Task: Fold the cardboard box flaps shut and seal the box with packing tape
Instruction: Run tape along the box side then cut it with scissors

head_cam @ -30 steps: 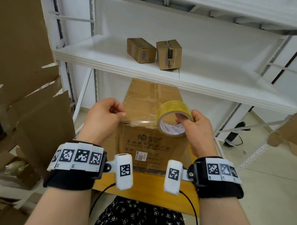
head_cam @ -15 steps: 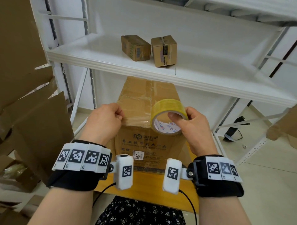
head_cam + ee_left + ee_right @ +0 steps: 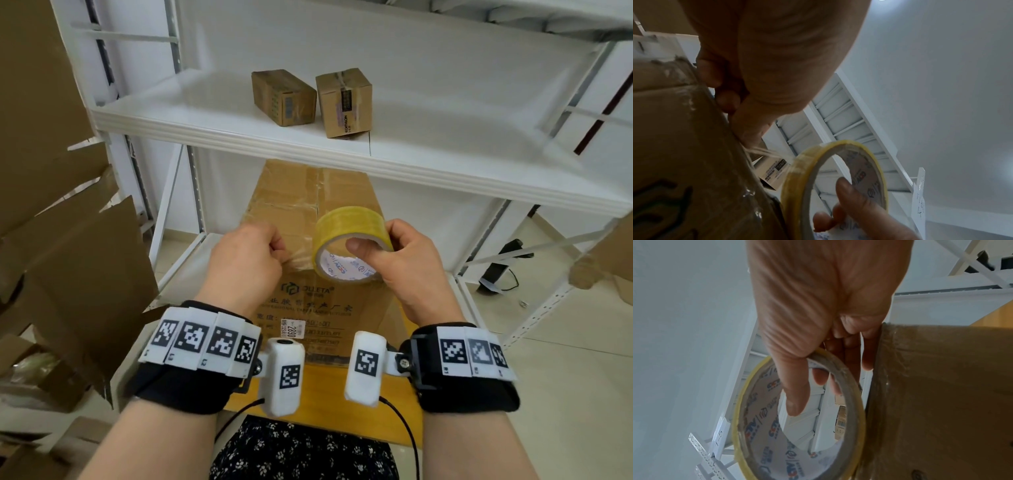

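Note:
A brown cardboard box (image 3: 320,303) with printed lettering stands on a yellow board, its top flaps folded down under clear tape. My right hand (image 3: 402,262) grips a yellow packing tape roll (image 3: 351,222), thumb inside the core, just above the box's near top edge. My left hand (image 3: 248,255) is curled at that edge, left of the roll. In the left wrist view its fingers (image 3: 726,99) pinch the tape end against the box (image 3: 684,146), and thin strands run to the roll (image 3: 797,178). The right wrist view shows my thumb (image 3: 795,395) inside the roll (image 3: 748,418), beside the box wall (image 3: 941,402).
A white shelf (image 3: 239,137) juts out above the box and carries two small cardboard boxes (image 3: 344,101). Flattened cardboard sheets (image 3: 68,257) lean at the left. White rack legs (image 3: 496,246) and a tiled floor with a black device (image 3: 501,267) lie to the right.
My right hand has brought the roll closer to my left hand, and its thumb now lies inside the core. The left hand stays at the box's edge.

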A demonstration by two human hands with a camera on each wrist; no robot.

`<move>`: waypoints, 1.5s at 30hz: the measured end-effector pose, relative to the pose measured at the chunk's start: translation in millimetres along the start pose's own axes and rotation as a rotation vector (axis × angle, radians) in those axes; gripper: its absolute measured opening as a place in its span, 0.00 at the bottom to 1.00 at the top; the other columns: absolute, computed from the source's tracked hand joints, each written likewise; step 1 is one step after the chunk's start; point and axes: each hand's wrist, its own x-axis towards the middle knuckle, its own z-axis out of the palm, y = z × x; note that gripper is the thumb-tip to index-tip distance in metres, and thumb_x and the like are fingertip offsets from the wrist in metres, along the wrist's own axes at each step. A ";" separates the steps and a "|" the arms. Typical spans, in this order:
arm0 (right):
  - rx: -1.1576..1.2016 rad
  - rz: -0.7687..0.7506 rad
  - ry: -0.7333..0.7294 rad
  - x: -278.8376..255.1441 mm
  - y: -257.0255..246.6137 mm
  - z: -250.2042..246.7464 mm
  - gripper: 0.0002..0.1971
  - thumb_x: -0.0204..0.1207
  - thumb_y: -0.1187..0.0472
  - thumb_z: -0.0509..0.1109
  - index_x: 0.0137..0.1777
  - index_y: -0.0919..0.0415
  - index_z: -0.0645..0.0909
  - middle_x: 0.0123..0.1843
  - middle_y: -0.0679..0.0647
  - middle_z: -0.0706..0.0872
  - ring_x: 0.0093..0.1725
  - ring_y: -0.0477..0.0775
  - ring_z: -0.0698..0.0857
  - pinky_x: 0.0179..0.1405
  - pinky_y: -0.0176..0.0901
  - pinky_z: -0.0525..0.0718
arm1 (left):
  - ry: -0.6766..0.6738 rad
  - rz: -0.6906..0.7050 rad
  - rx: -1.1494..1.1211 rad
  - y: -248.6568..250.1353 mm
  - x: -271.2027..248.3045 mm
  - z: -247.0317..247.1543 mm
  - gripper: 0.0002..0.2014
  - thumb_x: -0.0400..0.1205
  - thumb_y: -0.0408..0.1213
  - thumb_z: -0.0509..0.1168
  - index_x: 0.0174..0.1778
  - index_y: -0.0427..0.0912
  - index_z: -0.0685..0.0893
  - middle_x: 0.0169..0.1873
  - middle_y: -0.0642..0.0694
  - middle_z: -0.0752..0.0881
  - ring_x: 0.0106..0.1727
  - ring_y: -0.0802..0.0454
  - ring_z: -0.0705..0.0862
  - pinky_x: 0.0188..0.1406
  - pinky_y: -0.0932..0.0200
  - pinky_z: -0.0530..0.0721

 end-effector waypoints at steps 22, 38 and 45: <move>-0.044 0.023 -0.345 -3.7 -1.0 -17.5 0.37 0.49 0.42 0.89 0.59 0.44 0.81 0.56 0.49 0.92 0.57 0.52 0.91 0.63 0.63 0.87 | -0.147 0.005 0.117 17.2 0.1 8.2 0.11 0.71 0.30 0.60 0.36 0.55 0.77 0.40 0.51 0.83 0.48 0.44 0.81 0.49 0.47 0.83; 0.144 0.018 -0.188 3.4 10.4 -19.1 0.10 0.67 0.60 0.75 0.47 0.49 0.82 0.53 0.57 0.90 0.51 0.49 0.87 0.53 0.45 0.81 | -0.044 -0.004 0.094 4.4 3.7 21.4 0.03 0.82 0.45 0.62 0.43 0.58 0.77 0.44 0.53 0.84 0.51 0.48 0.80 0.54 0.44 0.81; 0.203 0.030 -0.138 1.4 14.5 -27.7 0.11 0.64 0.67 0.70 0.44 0.52 0.81 0.48 0.55 0.91 0.50 0.50 0.87 0.48 0.43 0.80 | -0.019 -0.011 0.093 13.0 -2.4 21.6 0.02 0.83 0.46 0.61 0.45 0.56 0.77 0.46 0.52 0.82 0.54 0.47 0.78 0.59 0.41 0.79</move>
